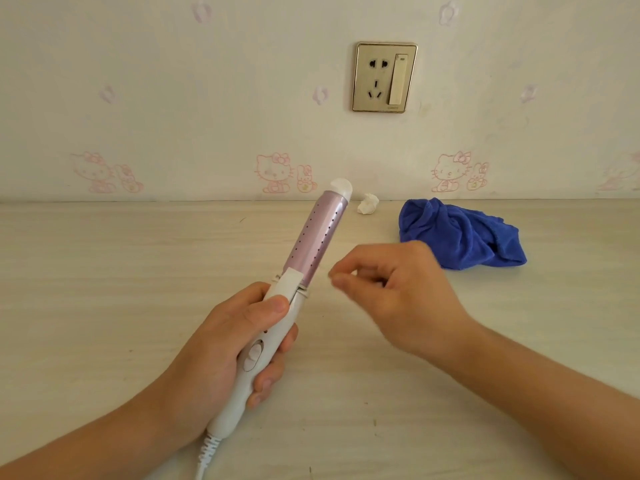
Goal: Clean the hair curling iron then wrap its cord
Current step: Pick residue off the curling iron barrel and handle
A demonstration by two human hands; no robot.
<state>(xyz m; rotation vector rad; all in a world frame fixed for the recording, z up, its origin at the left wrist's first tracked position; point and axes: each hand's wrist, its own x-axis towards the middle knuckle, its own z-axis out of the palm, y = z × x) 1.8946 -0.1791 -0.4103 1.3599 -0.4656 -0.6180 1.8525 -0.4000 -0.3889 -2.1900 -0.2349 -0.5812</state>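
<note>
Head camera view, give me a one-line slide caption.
Left hand grips a white-handled pink curling iron over a pale wooden table; right hand hovers beside it, crumpled blue cloth behind.

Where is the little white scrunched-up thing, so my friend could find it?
Find the gold wall socket, then look straight down to where wall meets table. There lies a small crumpled white wad, between the curling iron and the blue cloth. It is far smaller than both.

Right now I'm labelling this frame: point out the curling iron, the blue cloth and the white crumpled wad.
curling iron (317,235): head view, on its pink barrel.
blue cloth (457,237): head view, middle of fabric.
white crumpled wad (368,204): head view, its centre.
</note>
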